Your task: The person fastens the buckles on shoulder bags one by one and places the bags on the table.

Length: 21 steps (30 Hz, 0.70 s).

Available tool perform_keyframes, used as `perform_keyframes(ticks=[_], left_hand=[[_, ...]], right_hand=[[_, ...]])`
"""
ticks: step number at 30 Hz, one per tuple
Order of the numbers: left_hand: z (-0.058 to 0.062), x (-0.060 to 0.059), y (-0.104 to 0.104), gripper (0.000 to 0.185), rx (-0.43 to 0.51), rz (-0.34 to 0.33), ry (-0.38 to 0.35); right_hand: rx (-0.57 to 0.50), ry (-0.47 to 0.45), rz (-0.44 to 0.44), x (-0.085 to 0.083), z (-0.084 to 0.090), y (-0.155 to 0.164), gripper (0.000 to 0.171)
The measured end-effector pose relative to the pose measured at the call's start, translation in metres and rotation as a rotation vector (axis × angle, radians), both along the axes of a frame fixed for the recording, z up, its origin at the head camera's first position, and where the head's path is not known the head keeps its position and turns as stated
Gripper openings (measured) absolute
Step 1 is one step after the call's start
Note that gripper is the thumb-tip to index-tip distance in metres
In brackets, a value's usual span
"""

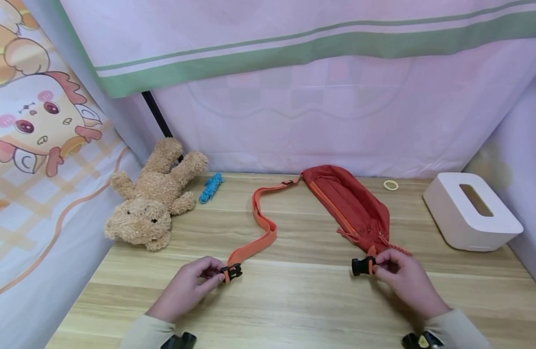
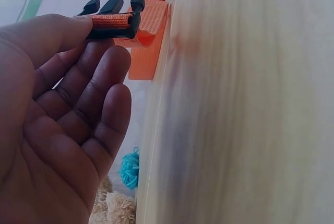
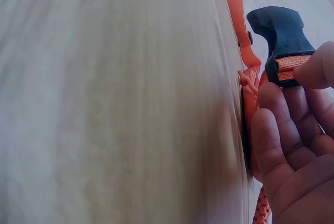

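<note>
A red waist bag (image 1: 348,203) lies on the table, its orange strap (image 1: 264,228) curving out to the left. My left hand (image 1: 191,283) pinches the strap end at the black pronged buckle half (image 2: 112,23), thumb on top and fingertips below. On the other side my right hand (image 1: 405,276) pinches the black socket buckle half (image 3: 284,38) by its short orange webbing, close to the bag's near end. The prongs point right and the socket opens left, with a wide gap of table between the two halves.
A tan teddy bear (image 1: 152,194) lies head toward me at the left, beside a blue yarn bundle (image 1: 212,187). At the back right are a pale yellow ring (image 1: 390,185) and a white tissue box (image 1: 460,218). Curtains hang behind the wooden table (image 1: 294,310).
</note>
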<state>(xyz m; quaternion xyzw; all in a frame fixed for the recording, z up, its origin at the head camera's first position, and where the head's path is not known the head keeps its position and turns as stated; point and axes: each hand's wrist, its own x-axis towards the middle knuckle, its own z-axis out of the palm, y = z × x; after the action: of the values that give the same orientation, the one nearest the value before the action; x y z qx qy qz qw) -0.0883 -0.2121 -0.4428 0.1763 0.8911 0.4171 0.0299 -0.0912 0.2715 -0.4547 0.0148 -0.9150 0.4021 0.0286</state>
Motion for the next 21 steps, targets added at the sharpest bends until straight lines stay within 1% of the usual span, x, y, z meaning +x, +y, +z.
perform_keyframes(ticks=[4,10,21], left_hand=[[-0.001,0.000,0.002,0.009,0.005,-0.003,0.012],[0.000,-0.001,0.004,0.008,0.015,0.001,-0.004],[0.000,-0.004,0.008,0.008,0.014,0.001,-0.004]], right_hand=[[-0.002,0.003,0.000,0.001,0.001,-0.002,0.014],[-0.011,0.015,-0.005,0.002,0.002,-0.005,0.015],[-0.057,0.083,0.017,0.003,0.001,-0.012,0.018]])
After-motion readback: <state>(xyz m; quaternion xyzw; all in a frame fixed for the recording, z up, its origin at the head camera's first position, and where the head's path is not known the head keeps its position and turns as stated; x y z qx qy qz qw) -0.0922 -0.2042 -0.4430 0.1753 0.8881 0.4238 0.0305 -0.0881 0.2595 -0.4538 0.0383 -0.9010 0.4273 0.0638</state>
